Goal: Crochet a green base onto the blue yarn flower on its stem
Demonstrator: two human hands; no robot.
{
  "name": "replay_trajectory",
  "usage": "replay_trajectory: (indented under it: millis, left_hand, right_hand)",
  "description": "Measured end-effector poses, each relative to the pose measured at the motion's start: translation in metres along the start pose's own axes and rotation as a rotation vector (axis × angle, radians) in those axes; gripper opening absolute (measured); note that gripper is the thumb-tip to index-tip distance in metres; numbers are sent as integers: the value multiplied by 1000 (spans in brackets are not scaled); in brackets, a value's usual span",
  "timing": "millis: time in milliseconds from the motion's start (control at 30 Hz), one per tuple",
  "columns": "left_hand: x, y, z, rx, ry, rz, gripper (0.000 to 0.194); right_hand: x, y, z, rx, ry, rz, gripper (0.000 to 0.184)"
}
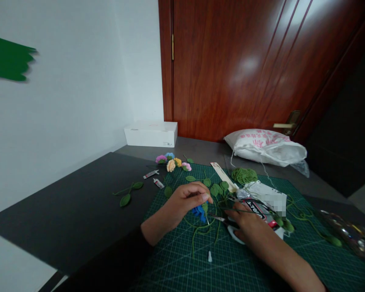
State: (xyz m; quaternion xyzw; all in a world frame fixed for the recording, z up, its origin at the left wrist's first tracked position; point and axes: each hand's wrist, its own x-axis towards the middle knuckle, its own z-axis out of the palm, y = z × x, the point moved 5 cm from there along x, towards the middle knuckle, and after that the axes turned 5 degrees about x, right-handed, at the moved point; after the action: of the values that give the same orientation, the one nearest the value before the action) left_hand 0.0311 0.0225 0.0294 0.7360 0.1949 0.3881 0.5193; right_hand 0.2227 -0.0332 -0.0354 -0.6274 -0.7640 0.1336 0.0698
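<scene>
Two bare hands are working close together over a green cutting mat (231,265) lying on a dark tabletop (69,207). The left hand (185,200) is closing firmly around a blue crocheted flower (200,213), pinching it between thumb and fingers, apparently to steady so small a piece. A thin metal needle (207,220) seems to be poking out just below, though the fingers are hiding how it joins the flower. Green wire stems (200,232) are trailing across the mat. The right hand (249,227) is hanging low, its fingers (237,211) partly curled and seemingly gripping a thin green stem, though I cannot tell how firmly. White-handled scissors (233,234) are lying directly beneath that hand, probably placed there to be within easy reach. A printed package (261,211) is lying just beyond them, toward the right. A ball of green yarn (244,175) is sitting near the far edge of the mat, beside a paper strip (223,176). Five crocheted flowers (170,162) are clustering beyond the mat, likely set apart from the working area. Two small tubes (151,174) and a leafy stem (127,194) are lying on the tabletop to the left, while a white box (150,134) and a white sack (264,147) are resting farther off.
</scene>
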Motion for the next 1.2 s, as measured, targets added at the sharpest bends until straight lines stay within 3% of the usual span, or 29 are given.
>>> replay_trajectory:
  millis: [100,200,267,333,400,500,600,767,967,1100,1200]
  left_hand:
    - [-1,0,0,-56,-16,12,19]
    - [-1,1,-1,-133,-20,31,19]
    - [-1,4,-1,-164,-27,50,19]
    - [-1,5,0,-171,-32,52,19]
    - [-1,5,0,-180,-22,51,20]
    - [-2,1,-2,-252,20,42,17]
    - [-3,-8,-4,-320,77,-12,17]
    - [-4,-22,3,-392,150,-89,21]
    - [-3,-32,10,-537,216,-179,21]
    - [-1,-31,1,-583,281,-208,24]
    - [0,-24,-9,-419,279,-187,26]
  right_hand:
    - [-9,4,-10,139,-20,-80,59]
    - [-12,12,-24,326,-29,-191,43]
    - [-8,16,-40,508,100,-220,25]
    - [-1,14,-56,766,291,-189,20]
    - [8,-3,-63,1019,354,-192,26]
    - [22,-49,-60,1239,249,-290,32]
    - [32,-77,-47,1410,230,-262,39]
    - [36,-75,-31,1502,373,-172,38]
    - [46,-67,-18,1577,398,-118,40]
    - [50,-68,-12,1617,440,-62,37]
    - [48,-68,-16,1585,484,-36,39]
